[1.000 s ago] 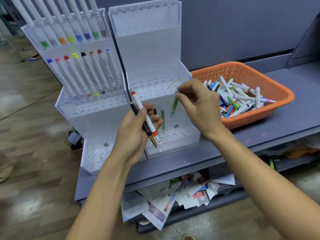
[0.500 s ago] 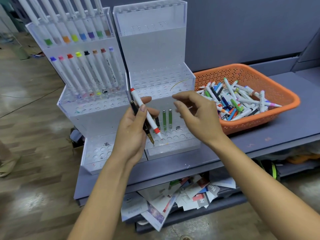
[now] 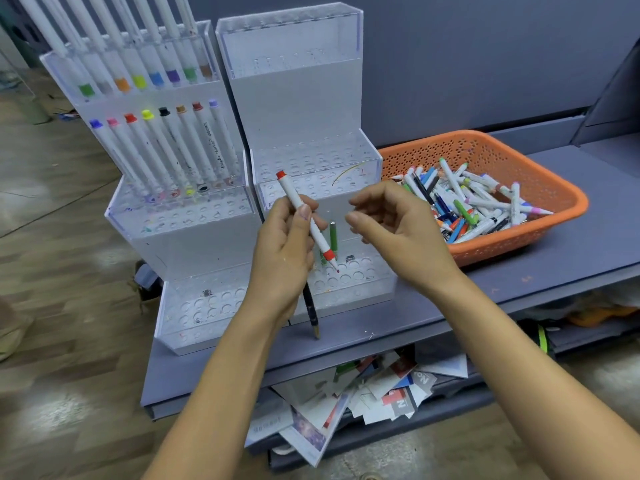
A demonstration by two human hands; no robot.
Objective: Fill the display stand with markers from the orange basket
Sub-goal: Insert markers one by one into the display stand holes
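Left hand (image 3: 284,251) grips red marker (image 3: 304,216) plus dark pen (image 3: 310,306); right hand (image 3: 398,233) half-curled, empty. Seat marker vertically in stand (image 3: 298,98) front row.

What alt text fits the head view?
The left hand grips a red-capped white marker and a dark pen before a clear display stand; the right hand hovers empty near an orange basket of markers.

The left hand (image 3: 284,251) covered the upper barrel of the black pen (image 3: 310,306) and, together with the red-capped marker (image 3: 304,216), most of one of the green markers (image 3: 333,233). The top-row markers (image 3: 104,39) in the left display stand (image 3: 194,237) were cut off by the upper frame edge. Print on the papers (image 3: 363,393) below the shelf (image 3: 519,282) was too blurred to read.
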